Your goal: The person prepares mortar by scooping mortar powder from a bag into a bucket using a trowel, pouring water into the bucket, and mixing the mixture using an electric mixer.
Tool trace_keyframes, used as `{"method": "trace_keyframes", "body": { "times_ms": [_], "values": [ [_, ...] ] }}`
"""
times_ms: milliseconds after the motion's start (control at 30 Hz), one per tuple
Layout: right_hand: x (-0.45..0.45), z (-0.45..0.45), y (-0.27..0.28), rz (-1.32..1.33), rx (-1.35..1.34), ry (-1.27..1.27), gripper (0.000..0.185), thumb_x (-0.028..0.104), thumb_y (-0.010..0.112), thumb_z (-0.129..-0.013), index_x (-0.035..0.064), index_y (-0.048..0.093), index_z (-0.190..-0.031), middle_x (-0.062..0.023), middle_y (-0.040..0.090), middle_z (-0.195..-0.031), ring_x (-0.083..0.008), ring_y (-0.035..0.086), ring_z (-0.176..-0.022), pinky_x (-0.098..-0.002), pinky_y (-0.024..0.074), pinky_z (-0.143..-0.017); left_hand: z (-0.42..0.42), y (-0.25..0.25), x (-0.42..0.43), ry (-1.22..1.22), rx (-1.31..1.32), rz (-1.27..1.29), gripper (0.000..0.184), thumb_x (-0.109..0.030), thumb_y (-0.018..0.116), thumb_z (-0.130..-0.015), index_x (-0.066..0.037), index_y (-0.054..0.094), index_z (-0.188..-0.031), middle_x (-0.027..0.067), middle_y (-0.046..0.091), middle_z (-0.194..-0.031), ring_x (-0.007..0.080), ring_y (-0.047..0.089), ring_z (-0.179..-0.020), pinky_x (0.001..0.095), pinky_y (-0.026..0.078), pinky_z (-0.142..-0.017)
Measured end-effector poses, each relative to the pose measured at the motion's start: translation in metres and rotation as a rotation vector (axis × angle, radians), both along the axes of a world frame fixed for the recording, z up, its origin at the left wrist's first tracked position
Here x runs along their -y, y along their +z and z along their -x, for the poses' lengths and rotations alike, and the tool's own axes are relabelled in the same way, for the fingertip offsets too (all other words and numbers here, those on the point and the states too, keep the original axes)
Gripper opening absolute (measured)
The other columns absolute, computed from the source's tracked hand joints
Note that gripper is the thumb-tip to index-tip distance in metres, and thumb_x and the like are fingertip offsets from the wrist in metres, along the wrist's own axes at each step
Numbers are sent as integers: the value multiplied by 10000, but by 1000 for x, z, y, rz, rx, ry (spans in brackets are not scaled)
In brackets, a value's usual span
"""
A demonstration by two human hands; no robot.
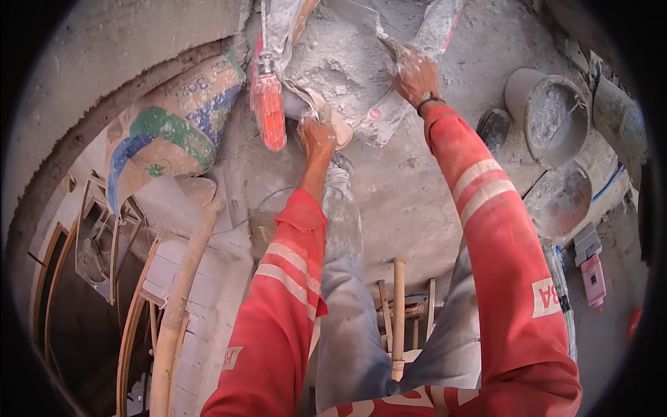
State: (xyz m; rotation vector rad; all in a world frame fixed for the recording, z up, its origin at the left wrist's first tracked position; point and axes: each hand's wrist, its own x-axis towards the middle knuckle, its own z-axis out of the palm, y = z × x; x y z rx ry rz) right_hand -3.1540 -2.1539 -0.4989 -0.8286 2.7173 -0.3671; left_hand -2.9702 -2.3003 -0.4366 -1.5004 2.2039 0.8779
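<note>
An opened bag (381,124) lies torn on the floor, its dusty plastic and paper edges spread around a heap of grey powder (340,66). My left hand (318,137) is closed on the bag's near left edge. Farther off to the right, my right hand (415,75) has its fingers wrapped round another part of the bag's edge, and powder coats them. Just left of my left hand is a tool with an orange handle (269,115), dusted grey; its kind is unclear.
A printed paper sack (174,125) leans at the left by a curved concrete edge (125,42). To the right stand a powder-smeared bucket (545,115) and a shallow round pan (559,198). A wooden pole (184,299) and an opening with timber frames lie lower left.
</note>
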Motion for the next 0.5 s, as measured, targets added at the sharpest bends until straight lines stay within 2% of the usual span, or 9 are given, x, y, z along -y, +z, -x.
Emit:
{"method": "trace_keyframes", "body": {
  "times_ms": [67,167,200,300,333,433,467,500],
  "values": [
    [19,-3,-5,-145,83,71,425,420,491,-886,224,533,-1260,-98,649,-984,-293,628,-863,-454,496,-706,-13,-8,0,117,-85,14,562,-456,615,-848,93,615,-969,262,624,-925,414,605,-841,472,468,-755],
    [33,-8,30,-186,341,123,408,406,481,-887,212,542,-1241,-107,654,-951,-301,624,-880,-460,495,-745,-22,-10,4,234,-234,-200,543,-422,628,-850,72,591,-1072,251,602,-999,377,598,-874,439,466,-772],
    [30,-17,27,-214,280,231,416,417,462,-887,174,555,-1212,-120,654,-951,-310,624,-876,-459,502,-760,-22,-12,2,331,-204,-219,567,-400,659,-834,56,551,-1155,237,585,-1044,324,586,-923,408,462,-792],
    [29,-40,12,-166,334,191,451,452,454,-886,123,574,-1169,-133,653,-945,-325,624,-865,-462,502,-762,-27,-19,-4,251,-143,-105,601,-393,687,-819,54,526,-1186,220,589,-1022,297,575,-940,382,465,-790],
    [28,-46,4,-226,456,178,507,482,444,-888,60,583,-1133,-167,640,-974,-332,610,-914,-457,495,-791,-34,-31,-5,305,-222,-166,603,-394,701,-810,61,534,-1169,228,589,-1028,307,572,-954,391,466,-788],
    [24,-69,19,-250,437,355,546,498,433,-892,21,577,-1115,-197,623,-995,-340,591,-956,-459,487,-809,-30,-27,-7,360,-309,-163,613,-424,678,-820,65,535,-1162,249,584,-1038,332,556,-980,393,456,-807],
    [20,-72,7,-205,549,342,591,506,420,-896,-1,552,-1169,-227,598,-1078,-365,555,-1040,-443,445,-914,-29,-19,-4,328,-261,-207,620,-436,669,-823,68,536,-1158,257,581,-1046,342,549,-988,397,452,-818],
    [14,-78,-7,-108,569,316,601,505,426,-894,-5,540,-1191,-231,589,-1103,-379,542,-1059,-436,420,-947,-22,-9,2,293,-216,-249,627,-448,661,-825,71,537,-1155,266,577,-1053,353,542,-995,401,448,-828]
  ]
}}
